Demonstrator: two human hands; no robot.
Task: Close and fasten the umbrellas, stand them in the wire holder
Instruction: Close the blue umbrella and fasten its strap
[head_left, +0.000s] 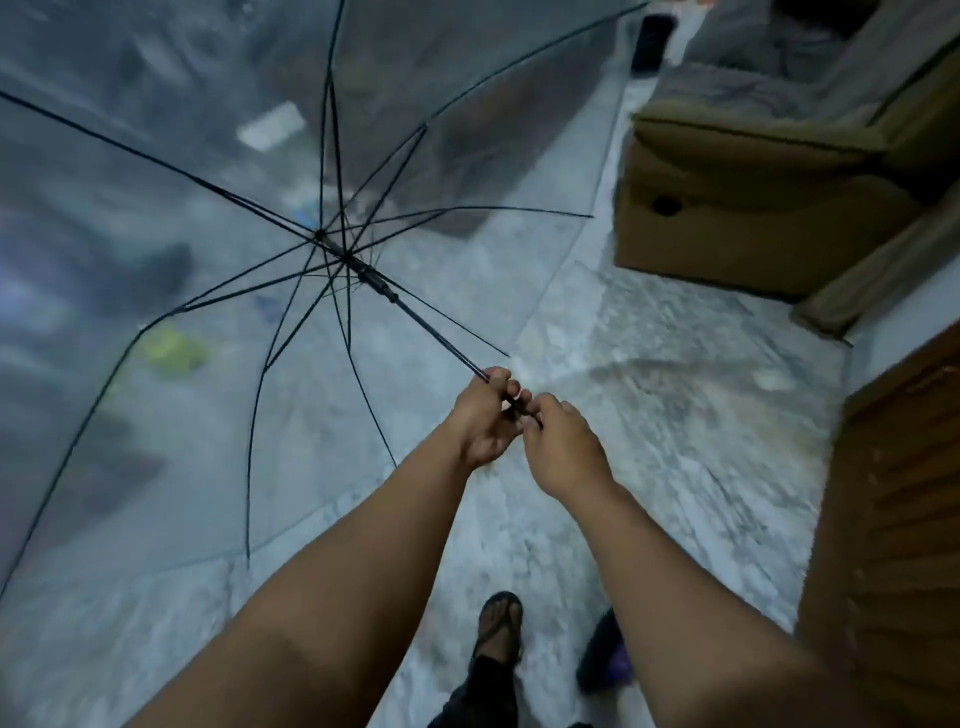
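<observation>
Head view: your left hand (485, 415) and right hand (558, 441) both curled tight on the thin black shaft (441, 338) of the transparent black-ribbed umbrella (208, 208), fully open over the floor. Ribs could've snagged w/ a sudden collapse, pinching fingers.

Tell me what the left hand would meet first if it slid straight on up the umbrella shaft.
Probably the black runner, where the ribs gather on the shaft. The left hand grips the shaft below it; depth is uncertain.

Umbrella (156, 171) — clear glossy plastic
</observation>
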